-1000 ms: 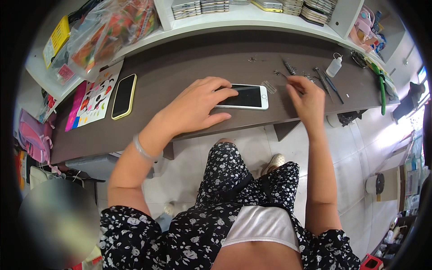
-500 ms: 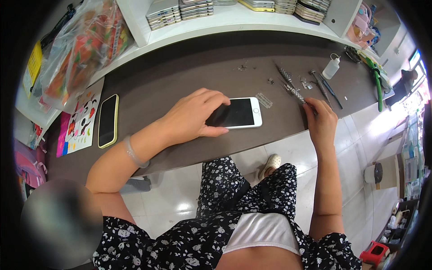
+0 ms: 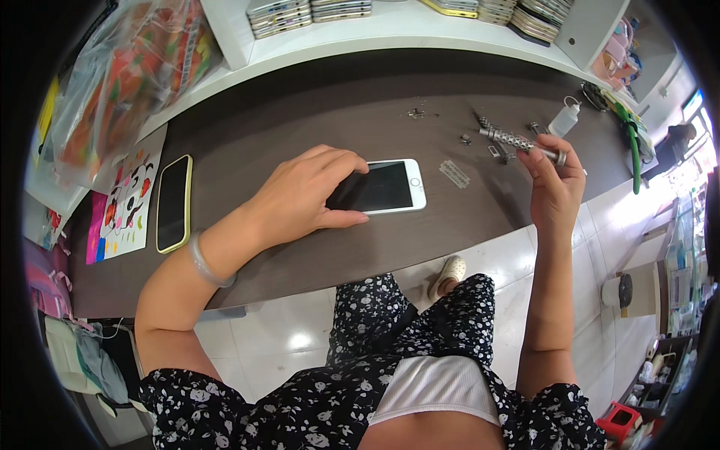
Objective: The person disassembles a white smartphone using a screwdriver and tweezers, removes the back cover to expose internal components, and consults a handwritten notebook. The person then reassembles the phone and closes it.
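My left hand (image 3: 300, 191) is closed on the left end of a white phone (image 3: 391, 186), fingers at its far edge and thumb at its near edge. The phone lies screen up, its display dark and its round button to the right. Over the right part of the desk, my right hand (image 3: 556, 184) holds a silver screwdriver (image 3: 516, 140) with a knurled handle, raised and pointing left. Its thin tip is hard to make out. Beneath and beyond it are small metal parts (image 3: 493, 151) and another dark screwdriver (image 3: 486, 122), partly hidden.
A perforated metal plate (image 3: 454, 174) lies right of the phone, with tiny screws (image 3: 416, 114) farther back. A clear dropper bottle (image 3: 565, 118) stands at the right. A yellow-cased phone (image 3: 174, 204) and a printed sheet (image 3: 129, 201) lie left. Stacked phones (image 3: 279, 16) fill the shelf.
My right hand has lifted the screwdriver off the desk and turned it, handle end toward the right. My left hand stays on the phone. The whole view has shifted slightly.
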Demonstrator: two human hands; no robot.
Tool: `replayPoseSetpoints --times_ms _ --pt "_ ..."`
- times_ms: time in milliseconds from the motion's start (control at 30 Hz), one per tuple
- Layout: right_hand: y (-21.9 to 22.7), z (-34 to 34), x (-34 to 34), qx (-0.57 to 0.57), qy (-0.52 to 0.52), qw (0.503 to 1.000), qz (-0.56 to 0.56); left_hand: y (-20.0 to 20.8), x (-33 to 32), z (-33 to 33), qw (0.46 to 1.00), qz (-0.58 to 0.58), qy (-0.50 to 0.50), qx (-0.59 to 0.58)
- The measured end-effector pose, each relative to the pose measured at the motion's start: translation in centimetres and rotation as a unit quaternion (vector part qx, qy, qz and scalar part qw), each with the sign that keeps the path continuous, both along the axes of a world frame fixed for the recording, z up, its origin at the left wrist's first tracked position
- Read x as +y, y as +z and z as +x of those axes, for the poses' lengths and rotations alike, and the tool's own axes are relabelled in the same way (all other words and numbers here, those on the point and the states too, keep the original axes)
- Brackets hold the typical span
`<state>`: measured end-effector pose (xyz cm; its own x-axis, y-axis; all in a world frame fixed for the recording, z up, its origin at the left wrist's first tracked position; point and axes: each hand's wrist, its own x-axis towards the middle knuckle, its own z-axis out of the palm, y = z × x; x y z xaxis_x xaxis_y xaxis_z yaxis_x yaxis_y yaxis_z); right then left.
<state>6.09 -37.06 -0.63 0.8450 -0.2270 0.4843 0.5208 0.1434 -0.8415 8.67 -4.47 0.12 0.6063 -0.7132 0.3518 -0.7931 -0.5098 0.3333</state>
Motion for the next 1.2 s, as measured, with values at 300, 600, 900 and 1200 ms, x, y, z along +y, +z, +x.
replayPoseSetpoints --times_ms 300,600,900,1200 --pt "0.1 1.7 3.7 -0.011 0.032 0.999 -0.014 -0.1 0.6 0.3 1.000 -0.008 -0.004 0.025" --pt "-2.0 -1.7 0.8 0.017 -0.072 0.978 -0.194 1.3 0.9 1.1 0.997 0.043 -0.016 0.068" --pt "-1.8 -3.2 -0.4 -0.031 -0.138 0.914 -0.380 0.5 -1.9 0.4 0.997 0.044 -0.046 0.047" --pt "-0.9 -3.3 -0.5 -0.019 -0.153 0.860 -0.486 1.6 -4.3 1.1 0.998 0.008 -0.047 0.040"
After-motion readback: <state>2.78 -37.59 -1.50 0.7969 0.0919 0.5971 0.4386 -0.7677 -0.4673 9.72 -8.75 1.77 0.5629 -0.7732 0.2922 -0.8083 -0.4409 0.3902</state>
